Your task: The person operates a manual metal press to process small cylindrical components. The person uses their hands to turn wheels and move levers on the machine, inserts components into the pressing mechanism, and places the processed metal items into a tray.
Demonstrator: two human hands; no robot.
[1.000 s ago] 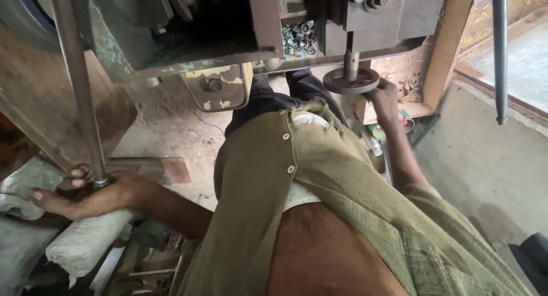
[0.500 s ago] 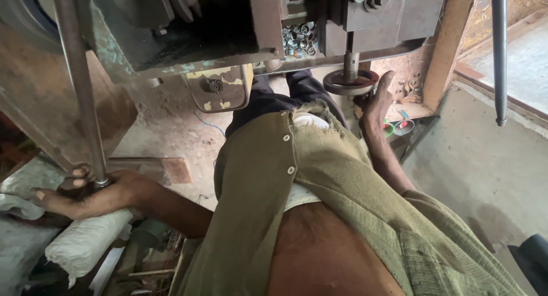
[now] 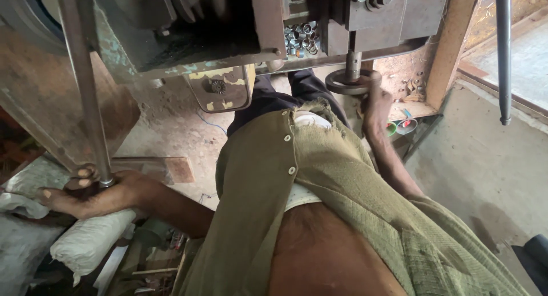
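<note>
My left hand [image 3: 85, 193] is wrapped around the lower end of a long grey metal lever rod [image 3: 83, 85] that rises up past the machine. My right hand [image 3: 377, 105] reaches up to a round dark metal wheel [image 3: 349, 82] on a vertical spindle under the machine head, with the fingers curled on its rim. A heavy old press machine [image 3: 228, 28] with chipped green paint fills the top of the view. My olive green shirt [image 3: 319, 193] hangs open in the middle.
Several small shiny metal rings [image 3: 301, 36] lie in a heap on the machine bed. A second steel rod [image 3: 503, 56] hangs at the right. White sacks [image 3: 85, 244] lie at lower left. Small coloured bowls [image 3: 402, 126] sit on a ledge by a wooden post [image 3: 451, 45].
My right hand has moved up from beside the wheel and closed on its rim. My left hand stays on the lever rod.
</note>
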